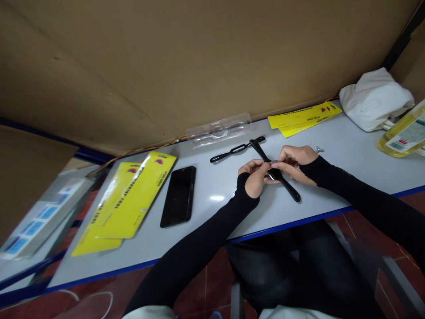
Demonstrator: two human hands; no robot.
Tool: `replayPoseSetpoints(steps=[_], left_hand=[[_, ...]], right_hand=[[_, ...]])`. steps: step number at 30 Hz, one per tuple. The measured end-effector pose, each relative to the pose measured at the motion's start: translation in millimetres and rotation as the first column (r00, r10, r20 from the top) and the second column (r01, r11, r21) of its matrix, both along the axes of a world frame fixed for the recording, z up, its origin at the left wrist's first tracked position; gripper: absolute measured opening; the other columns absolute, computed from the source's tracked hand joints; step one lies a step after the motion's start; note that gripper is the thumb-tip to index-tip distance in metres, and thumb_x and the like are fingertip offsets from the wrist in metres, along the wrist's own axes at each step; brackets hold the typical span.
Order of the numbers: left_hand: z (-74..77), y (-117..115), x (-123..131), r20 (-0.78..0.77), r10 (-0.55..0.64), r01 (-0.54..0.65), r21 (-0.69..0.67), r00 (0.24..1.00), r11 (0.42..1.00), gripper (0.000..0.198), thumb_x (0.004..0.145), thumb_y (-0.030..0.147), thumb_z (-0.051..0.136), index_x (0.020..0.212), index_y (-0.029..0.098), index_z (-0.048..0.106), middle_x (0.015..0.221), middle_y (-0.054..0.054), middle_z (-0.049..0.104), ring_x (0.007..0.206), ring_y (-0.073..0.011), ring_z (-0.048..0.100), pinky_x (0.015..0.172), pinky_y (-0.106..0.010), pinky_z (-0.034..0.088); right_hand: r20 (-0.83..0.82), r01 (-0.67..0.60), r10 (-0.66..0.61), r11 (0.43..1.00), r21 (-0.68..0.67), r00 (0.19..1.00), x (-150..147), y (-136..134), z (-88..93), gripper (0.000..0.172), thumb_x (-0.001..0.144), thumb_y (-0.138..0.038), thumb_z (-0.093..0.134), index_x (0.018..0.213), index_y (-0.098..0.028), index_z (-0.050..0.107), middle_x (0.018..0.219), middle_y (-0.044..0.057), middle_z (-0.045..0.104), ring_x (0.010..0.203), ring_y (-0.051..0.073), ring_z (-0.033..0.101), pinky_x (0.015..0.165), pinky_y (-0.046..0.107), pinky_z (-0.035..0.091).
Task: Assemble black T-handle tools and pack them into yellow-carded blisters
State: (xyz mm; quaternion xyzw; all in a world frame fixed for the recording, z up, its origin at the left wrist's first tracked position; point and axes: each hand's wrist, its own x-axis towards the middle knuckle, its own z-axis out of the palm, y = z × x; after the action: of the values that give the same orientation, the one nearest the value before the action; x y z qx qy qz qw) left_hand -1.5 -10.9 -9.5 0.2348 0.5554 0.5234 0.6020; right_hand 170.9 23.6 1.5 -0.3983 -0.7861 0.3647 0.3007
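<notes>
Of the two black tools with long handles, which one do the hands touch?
The front black tool, with the left hand and right hand at its middle. The other tool lies untouched, behind the left hand.

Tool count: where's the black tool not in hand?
Head view, right of centre: the loose black tool lies between the left hand and the clear plastic packaging.

Black phone (pixel 178 197), and white bundle (pixel 375 99) beside yellow-liquid bottle (pixel 402 136)

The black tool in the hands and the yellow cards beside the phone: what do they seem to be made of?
Black tool: perhaps painted metal or hard plastic; glossy, with bright highlights. Yellow cards: probably coated cardboard or thin plastic; flat, printed, with glare on one.
</notes>
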Motion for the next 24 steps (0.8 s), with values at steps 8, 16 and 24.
replayPoseSetpoints(steps=[8, 16, 24], left_hand=[[-0.2, 2, -2, -0.008, -0.023, 0.022, -0.036, 1.0, 0.999, 0.019, 0.07, 0.013, 0.081, 0.075, 0.013, 0.063, 0.061, -0.003, 0.07, 0.057, -0.0184, 0.072, 0.062, -0.036, 0.069], [-1.8, 3, -2, -0.026, -0.05, 0.049, -0.043, 0.998, 0.998, 0.017, 0.07, 0.008, 0.077, 0.072, 0.014, 0.062, 0.056, -0.002, 0.066, 0.053, -0.0168, 0.068, 0.058, -0.035, 0.068], [-12.5, 5, -3, -0.04, -0.088, 0.088, -0.01, 0.995, 0.996, 0.019, 0.064, 0.014, 0.08, 0.072, 0.015, 0.063, 0.059, -0.003, 0.068, 0.057, -0.0208, 0.071, 0.057, -0.037, 0.067]], right_hand=[[-0.002, -0.047, 0.048, 0.985, 0.166, 0.999, 2, 1, -0.4, 0.028, 0.096, -0.046, 0.073, 0.091, -0.019, 0.071, 0.084, 0.002, 0.069, 0.062, 0.01, 0.057, 0.059, 0.024, 0.044], [-0.013, -0.076, 0.082, 0.962, 0.262, 0.997, 2, 2, -3.3, 0.011, 0.091, -0.022, 0.067, 0.091, -0.018, 0.077, 0.084, 0.002, 0.07, 0.063, 0.01, 0.059, 0.055, 0.022, 0.044], [-0.121, -0.017, -0.031, 0.927, -0.374, 0.992, 1, -8, 12.9, 0.021, 0.079, -0.029, 0.082, 0.085, -0.017, 0.066, 0.075, 0.004, 0.075, 0.049, 0.012, 0.064, 0.031, 0.016, 0.037]])
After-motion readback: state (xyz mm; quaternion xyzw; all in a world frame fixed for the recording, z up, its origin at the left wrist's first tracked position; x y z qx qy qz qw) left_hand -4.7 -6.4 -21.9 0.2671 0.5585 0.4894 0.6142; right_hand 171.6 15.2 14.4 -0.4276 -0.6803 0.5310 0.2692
